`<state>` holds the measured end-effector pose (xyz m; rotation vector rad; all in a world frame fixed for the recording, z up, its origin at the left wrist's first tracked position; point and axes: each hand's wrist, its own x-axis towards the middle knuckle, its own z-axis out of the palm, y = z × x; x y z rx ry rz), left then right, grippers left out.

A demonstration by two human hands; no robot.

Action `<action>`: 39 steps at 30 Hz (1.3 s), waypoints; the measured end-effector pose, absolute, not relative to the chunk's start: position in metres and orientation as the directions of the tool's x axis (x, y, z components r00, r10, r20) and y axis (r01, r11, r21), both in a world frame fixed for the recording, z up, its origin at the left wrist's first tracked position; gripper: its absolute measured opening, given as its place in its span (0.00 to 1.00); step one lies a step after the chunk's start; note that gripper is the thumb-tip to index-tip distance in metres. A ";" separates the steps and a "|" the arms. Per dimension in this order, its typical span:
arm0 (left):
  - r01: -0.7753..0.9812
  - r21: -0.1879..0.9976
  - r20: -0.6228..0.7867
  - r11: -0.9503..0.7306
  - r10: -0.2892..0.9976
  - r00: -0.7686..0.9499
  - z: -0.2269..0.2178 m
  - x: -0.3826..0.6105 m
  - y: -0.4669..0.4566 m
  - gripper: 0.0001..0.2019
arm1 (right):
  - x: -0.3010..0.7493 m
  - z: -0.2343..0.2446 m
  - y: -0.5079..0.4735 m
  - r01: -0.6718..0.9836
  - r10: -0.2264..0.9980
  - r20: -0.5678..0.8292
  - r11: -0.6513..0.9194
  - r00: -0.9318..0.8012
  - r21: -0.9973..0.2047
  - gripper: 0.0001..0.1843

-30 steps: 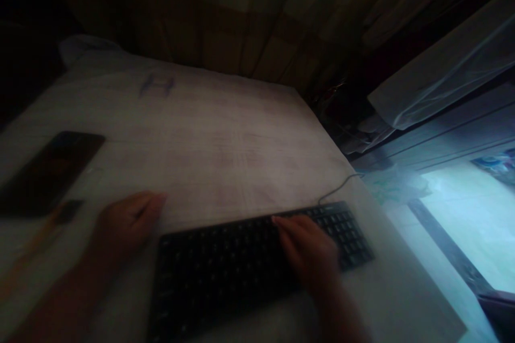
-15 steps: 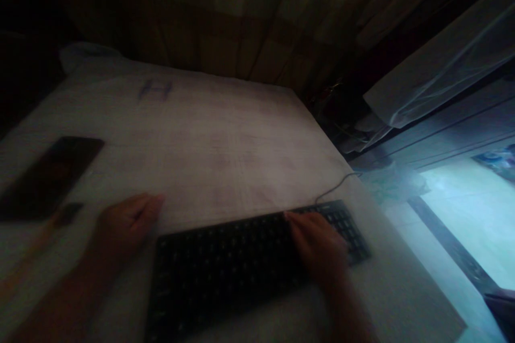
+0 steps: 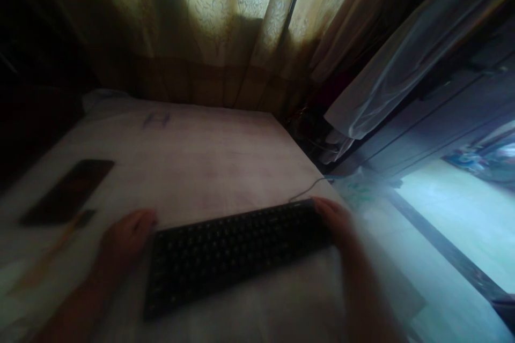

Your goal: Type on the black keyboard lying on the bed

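Observation:
A black keyboard (image 3: 233, 249) lies on a pale table (image 3: 209, 155) in dim light, its thin cable running off the far right corner. My left hand (image 3: 126, 238) rests at the keyboard's left end, fingers curled against its edge. My right hand (image 3: 338, 222) is at the keyboard's right end, wrapped over that edge. Both hands are blurred, so the exact grip is hard to make out.
A dark phone (image 3: 70, 190) lies flat at the left of the table, with a small dark item and an orange strip (image 3: 48, 257) near it. Patterned curtains (image 3: 225, 16) hang behind. The table's right edge drops to a bright floor (image 3: 454, 225).
My right hand slid from the keys to the keyboard's right end. The view tilted up, showing more curtain. My left hand stayed by the left end.

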<state>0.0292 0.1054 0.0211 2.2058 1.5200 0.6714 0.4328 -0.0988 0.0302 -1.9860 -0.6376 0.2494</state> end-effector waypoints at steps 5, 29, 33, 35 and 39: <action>0.756 0.553 0.216 -0.350 0.937 0.276 0.015 0.023 0.080 0.20 | 0.414 0.029 -0.099 0.282 0.583 0.064 -0.292 0.810 -0.914 0.24; 0.697 0.112 0.293 -0.708 0.694 0.658 0.006 0.034 0.034 0.30 | 0.309 0.032 -0.038 0.940 0.956 0.293 0.119 -0.022 -0.319 0.08; 0.726 0.130 0.271 -0.675 0.728 0.629 0.008 0.017 0.044 0.30 | 0.318 0.030 -0.042 0.960 0.962 0.272 0.063 0.014 -0.271 0.10; 0.768 0.186 0.264 -0.613 0.784 0.562 0.010 0.006 0.054 0.31 | 0.323 0.031 -0.045 0.965 0.963 0.267 0.032 0.040 -0.259 0.11; 0.789 0.435 0.191 -0.434 0.901 0.390 0.018 -0.008 0.070 0.29 | 0.328 0.032 -0.048 0.965 0.961 0.267 -0.001 0.074 -0.263 0.11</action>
